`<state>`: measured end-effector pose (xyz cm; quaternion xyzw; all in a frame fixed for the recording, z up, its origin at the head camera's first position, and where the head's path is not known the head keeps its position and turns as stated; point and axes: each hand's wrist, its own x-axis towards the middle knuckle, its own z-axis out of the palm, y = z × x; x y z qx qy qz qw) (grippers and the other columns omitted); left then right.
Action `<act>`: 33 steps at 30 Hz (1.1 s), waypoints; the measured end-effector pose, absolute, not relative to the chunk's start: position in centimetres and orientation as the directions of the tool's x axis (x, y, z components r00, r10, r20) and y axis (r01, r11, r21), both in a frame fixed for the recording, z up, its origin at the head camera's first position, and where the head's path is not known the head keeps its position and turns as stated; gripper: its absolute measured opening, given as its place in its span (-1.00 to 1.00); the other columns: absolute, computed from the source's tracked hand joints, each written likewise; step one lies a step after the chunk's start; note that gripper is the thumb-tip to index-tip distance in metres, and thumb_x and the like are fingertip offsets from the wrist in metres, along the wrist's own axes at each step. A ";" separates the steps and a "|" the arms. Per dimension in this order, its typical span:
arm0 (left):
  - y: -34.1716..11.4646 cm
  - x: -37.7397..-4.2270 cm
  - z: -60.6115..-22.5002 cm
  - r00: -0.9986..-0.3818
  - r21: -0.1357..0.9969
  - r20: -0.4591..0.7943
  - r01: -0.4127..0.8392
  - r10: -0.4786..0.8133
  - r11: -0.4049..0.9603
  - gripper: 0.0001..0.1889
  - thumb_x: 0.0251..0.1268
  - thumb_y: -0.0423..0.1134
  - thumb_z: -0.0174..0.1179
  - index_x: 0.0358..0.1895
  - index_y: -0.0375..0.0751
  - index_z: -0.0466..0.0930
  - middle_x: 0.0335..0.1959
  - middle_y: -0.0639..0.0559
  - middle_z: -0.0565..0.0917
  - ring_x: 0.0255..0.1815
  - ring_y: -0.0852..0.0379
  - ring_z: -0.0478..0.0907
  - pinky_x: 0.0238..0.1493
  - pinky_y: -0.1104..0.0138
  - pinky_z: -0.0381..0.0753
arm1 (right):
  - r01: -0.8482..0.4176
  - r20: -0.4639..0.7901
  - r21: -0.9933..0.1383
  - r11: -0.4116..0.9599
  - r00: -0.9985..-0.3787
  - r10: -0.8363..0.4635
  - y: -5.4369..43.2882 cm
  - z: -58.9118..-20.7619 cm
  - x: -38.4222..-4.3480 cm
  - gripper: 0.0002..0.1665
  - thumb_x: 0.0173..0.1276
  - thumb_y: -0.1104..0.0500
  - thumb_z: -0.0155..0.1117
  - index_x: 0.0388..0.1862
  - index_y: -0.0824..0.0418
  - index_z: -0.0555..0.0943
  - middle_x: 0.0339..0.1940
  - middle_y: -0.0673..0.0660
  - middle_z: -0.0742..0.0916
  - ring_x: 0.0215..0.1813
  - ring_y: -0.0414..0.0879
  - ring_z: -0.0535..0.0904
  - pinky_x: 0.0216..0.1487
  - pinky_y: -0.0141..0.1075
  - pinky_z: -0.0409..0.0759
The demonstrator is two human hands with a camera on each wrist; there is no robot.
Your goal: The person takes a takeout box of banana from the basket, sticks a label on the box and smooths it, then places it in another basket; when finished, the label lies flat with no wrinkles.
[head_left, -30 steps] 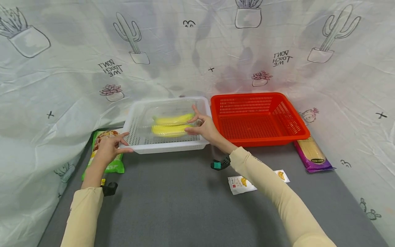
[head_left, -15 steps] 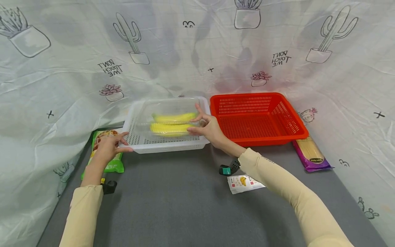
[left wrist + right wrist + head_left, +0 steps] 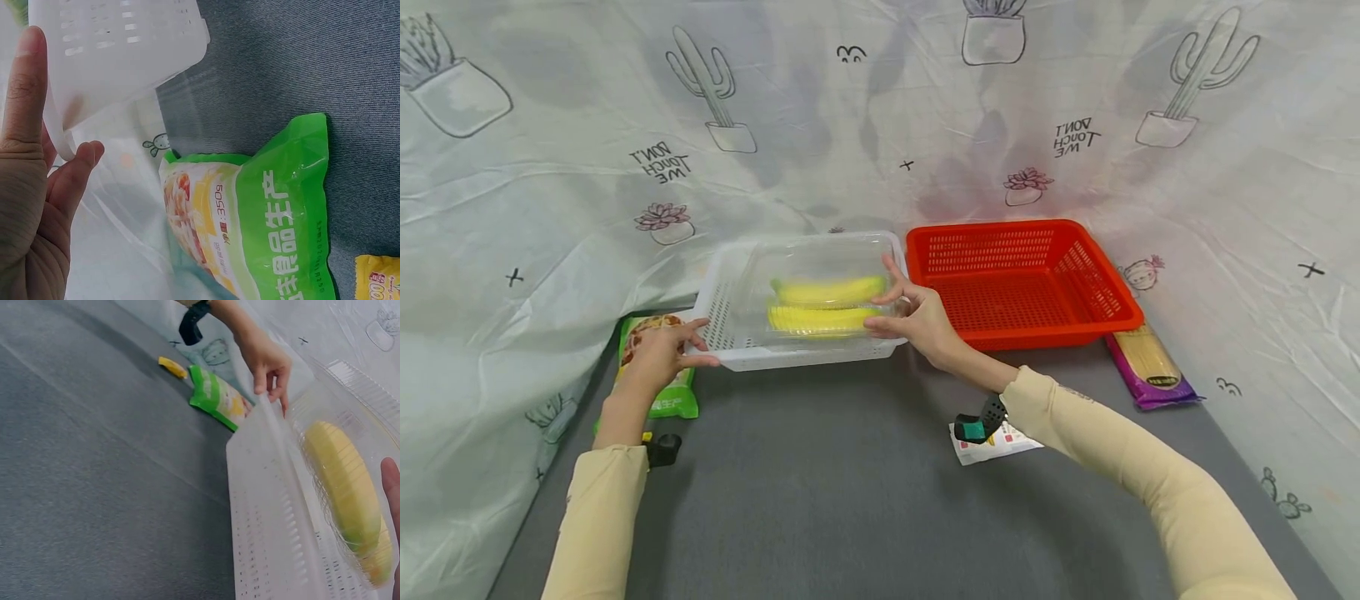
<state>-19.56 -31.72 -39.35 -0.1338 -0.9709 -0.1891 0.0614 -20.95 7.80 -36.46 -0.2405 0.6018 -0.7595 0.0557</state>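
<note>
The white basket (image 3: 812, 360) stands at the back of the grey table, tilted slightly in this view. My left hand (image 3: 658, 358) grips its rim at the front left corner, thumb and fingers on either side, as the left wrist view also shows. Over the basket lies a clear plastic box (image 3: 827, 254) with two yellow bananas (image 3: 831, 319) inside. My right hand (image 3: 928, 327) holds the box by its right end, thumb at the front and fingers farther back. In the right wrist view, the box (image 3: 344, 412) sits within the basket's rim.
Right of the white basket is a red basket (image 3: 1026, 340), with a purple noodle packet (image 3: 1157, 383) beside it. A green food bag (image 3: 676, 402) lies behind my left hand. White banana-printed cards (image 3: 985, 452) lie under my right wrist. A small yellow packet (image 3: 172, 367) lies near the bag.
My right hand and the banana box have slid a little to the right over the white basket. My left hand has stayed on the rim.
</note>
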 end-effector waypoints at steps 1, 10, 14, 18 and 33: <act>-31.7 -19.6 -39.3 -0.959 0.353 0.161 0.278 0.235 0.893 -0.56 -0.09 -0.08 0.45 -0.21 -0.37 0.68 -0.42 -0.16 0.55 -0.62 0.13 0.21 -0.59 0.34 0.19 | -0.203 0.294 -0.943 -0.263 -0.878 -0.378 7.9 -36.4 -20.8 -0.63 0.07 0.58 0.35 -0.14 0.68 0.48 0.55 0.03 0.17 -0.59 -0.16 0.53 -0.28 -0.20 0.65; -31.6 -19.5 -39.3 -0.959 0.365 0.159 0.278 0.235 0.888 -0.66 -0.09 -0.12 0.45 -0.34 -0.33 0.68 0.00 -0.32 0.60 -0.62 0.13 0.20 -0.60 0.35 0.18 | -0.184 0.274 -0.948 -0.260 -0.888 -0.371 9.0 -36.0 -18.8 -0.66 0.07 0.55 0.37 -0.15 0.66 0.53 0.51 -0.08 0.25 -0.49 -0.16 0.63 -0.28 -0.20 0.65; -31.5 -19.4 -39.2 -0.960 0.374 0.157 0.274 0.230 0.886 -0.64 -0.07 -0.10 0.44 -0.32 -0.34 0.68 0.07 -0.34 0.57 -0.63 0.12 0.19 -0.61 0.35 0.18 | -0.178 0.282 -0.941 -0.289 -0.883 -0.374 9.5 -35.9 -18.1 -0.74 0.08 0.55 0.37 -0.27 0.31 0.71 0.53 -0.02 0.22 -0.50 -0.15 0.60 -0.27 -0.20 0.65; -31.6 -19.2 -39.2 -0.961 0.369 0.161 0.272 0.227 0.889 -0.65 -0.07 -0.09 0.43 -0.35 -0.33 0.67 0.14 -0.34 0.55 -0.66 0.14 0.15 -0.63 0.36 0.16 | -0.174 0.287 -0.937 -0.304 -0.879 -0.381 9.7 -35.7 -17.2 -0.61 0.06 0.56 0.37 -0.31 0.08 0.73 0.55 0.03 0.18 -0.47 -0.15 0.63 -0.27 -0.21 0.65; -31.7 -19.3 -39.6 -0.950 0.341 0.200 0.296 0.238 0.892 -0.70 -0.10 -0.13 0.45 -0.40 -0.31 0.67 0.13 -0.34 0.55 -0.68 0.16 0.11 -0.66 0.37 0.13 | -0.174 0.251 -0.954 -0.244 -0.910 -0.331 10.6 -37.5 -13.5 -0.56 0.00 0.44 0.50 -0.21 0.66 0.52 0.53 0.02 0.21 -0.58 -0.18 0.50 -0.39 -0.40 0.60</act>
